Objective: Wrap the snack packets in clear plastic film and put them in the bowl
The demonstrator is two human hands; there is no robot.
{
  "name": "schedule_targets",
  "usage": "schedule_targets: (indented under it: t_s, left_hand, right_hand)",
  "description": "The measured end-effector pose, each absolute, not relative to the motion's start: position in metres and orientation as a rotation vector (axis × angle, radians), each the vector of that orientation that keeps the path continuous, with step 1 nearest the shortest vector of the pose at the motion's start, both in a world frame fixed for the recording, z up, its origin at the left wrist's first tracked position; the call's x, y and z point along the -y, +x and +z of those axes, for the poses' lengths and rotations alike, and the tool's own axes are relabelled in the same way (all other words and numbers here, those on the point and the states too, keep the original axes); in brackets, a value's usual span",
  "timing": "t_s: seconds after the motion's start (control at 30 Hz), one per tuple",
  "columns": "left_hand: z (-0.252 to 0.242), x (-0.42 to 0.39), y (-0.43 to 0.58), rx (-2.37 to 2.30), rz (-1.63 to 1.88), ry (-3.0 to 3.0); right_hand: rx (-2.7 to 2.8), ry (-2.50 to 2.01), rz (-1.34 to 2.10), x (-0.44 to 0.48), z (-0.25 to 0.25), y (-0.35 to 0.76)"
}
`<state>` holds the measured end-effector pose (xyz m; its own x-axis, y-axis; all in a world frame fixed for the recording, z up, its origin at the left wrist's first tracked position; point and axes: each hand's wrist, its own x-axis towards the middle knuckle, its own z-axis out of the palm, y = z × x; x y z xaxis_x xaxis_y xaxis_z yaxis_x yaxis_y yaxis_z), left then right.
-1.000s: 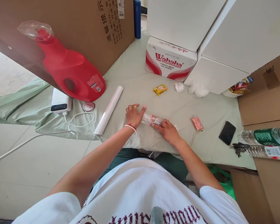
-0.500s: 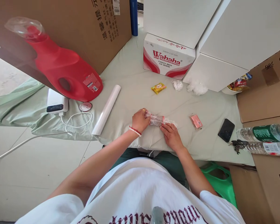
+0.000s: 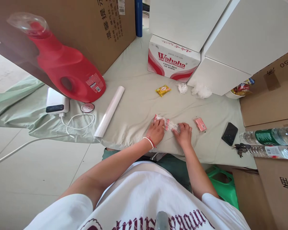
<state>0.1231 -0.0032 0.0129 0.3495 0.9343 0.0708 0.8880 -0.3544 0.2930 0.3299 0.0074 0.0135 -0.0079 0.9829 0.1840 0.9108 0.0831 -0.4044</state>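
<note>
Left hand [image 3: 156, 131] has shifted rightward, holding plastic-wrapped bundle [image 3: 168, 124] with right hand [image 3: 183, 133] — white tub [image 3: 233, 95] holds packets [image 3: 245, 87].

One wrapped bundle [image 3: 172, 126], two clear bottles [image 3: 268, 136]

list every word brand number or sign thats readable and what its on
"Wahaha®": white-and-red cardboard box
"PURIFIED WATER FOR DRINKING": same box
"温馨提": left brown cardboard box
"X50": right brown cardboard box, upside down, cut off
Too small or turned: labels on red plastic jug, green-labelled clear bottle, lower clear bottle, yellow packet, pink packet; maroon lettering on white shirt; other cardboard print
</note>
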Motion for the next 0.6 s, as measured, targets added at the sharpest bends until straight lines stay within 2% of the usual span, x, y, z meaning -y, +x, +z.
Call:
schedule_targets:
  t_s: [0.13,0.3,0.47,0.6]
  left_hand:
    - [0.018,-0.001,0.124,-1.613,0.312,2.45]
    - [0.029,-0.005,0.118,-1.544,0.317,2.447]
    - [0.028,0.017,0.061,-1.369,0.472,2.354]
    - [0.014,0.04,-0.004,-1.58,0.637,2.26]
  right_hand:
    - [2.089,-2.016,0.524,-0.035,0.048,0.315]
    - [2.426,-1.874,0.496,-0.073,0.087,0.248]
    - [2.66,-1.791,0.449,-0.064,0.074,0.197]
    - [2.664,-1.661,0.244,-0.041,0.054,0.192]
